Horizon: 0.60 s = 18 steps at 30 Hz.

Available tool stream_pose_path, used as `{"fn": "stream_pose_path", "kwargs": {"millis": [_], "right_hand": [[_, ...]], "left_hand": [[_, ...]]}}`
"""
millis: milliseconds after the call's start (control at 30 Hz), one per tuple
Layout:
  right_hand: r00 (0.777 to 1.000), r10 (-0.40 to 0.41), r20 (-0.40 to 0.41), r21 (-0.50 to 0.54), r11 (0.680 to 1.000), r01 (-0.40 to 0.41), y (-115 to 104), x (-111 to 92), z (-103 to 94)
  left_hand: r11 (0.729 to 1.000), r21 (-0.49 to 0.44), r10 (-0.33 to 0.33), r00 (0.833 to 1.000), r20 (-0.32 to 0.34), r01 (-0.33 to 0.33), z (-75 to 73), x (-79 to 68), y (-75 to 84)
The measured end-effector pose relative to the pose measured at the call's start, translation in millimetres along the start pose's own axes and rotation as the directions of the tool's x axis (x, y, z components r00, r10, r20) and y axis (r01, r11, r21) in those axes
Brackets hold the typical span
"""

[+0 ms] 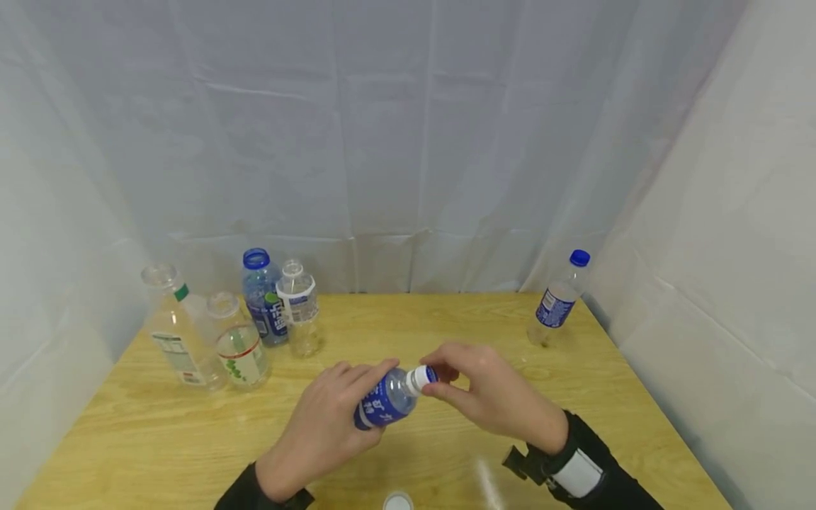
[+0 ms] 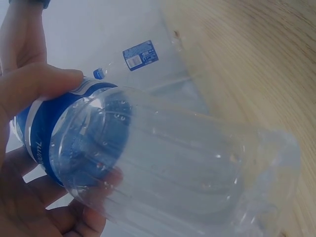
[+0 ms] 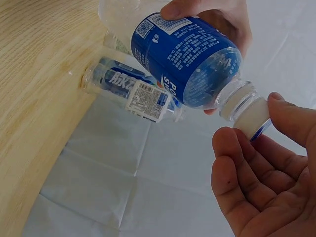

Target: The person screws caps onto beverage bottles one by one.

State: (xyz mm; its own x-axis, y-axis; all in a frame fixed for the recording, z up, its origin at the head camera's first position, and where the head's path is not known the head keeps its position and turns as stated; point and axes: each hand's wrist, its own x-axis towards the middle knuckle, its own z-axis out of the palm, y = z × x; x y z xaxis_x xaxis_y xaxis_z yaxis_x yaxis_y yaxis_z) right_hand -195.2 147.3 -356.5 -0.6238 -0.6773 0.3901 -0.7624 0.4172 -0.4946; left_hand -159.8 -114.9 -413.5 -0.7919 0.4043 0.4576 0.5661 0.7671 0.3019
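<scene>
A clear plastic bottle with a blue label point(image 1: 385, 402) is held tilted above the table, its neck pointing up to the right. My left hand point(image 1: 328, 414) grips it around the label, thumb on one side and fingers on the other. In the left wrist view the bottle's clear lower part point(image 2: 173, 158) looks free of liquid apart from a few drops. At the neck sits a white cap with a blue top point(image 3: 253, 118). The thumb and fingertips of my right hand point(image 1: 494, 397) pinch this cap; the right wrist view shows the remaining fingers loosely bent.
On the left stand a large clear bottle point(image 1: 178, 340), a clear bottle with a green-leaf label point(image 1: 242, 354), a blue-rimmed bottle point(image 1: 261, 290) and a small clear bottle point(image 1: 299, 304), all capless. A blue-capped bottle point(image 1: 556, 304) stands back right. A white round cap point(image 1: 398, 501) lies near the front edge.
</scene>
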Motion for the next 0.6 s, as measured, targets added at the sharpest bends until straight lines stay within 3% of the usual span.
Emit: {"fn": "stream_pose_path", "kwargs": {"millis": [600], "right_hand": [[0.978, -0.206, 0.023, -0.064, 0.976, 0.207, 2.8, -2.5, 1.6]], "left_hand": [[0.997, -0.067, -0.042, 0.997, 0.064, 0.046, -0.7, 0.3, -0.6]]}}
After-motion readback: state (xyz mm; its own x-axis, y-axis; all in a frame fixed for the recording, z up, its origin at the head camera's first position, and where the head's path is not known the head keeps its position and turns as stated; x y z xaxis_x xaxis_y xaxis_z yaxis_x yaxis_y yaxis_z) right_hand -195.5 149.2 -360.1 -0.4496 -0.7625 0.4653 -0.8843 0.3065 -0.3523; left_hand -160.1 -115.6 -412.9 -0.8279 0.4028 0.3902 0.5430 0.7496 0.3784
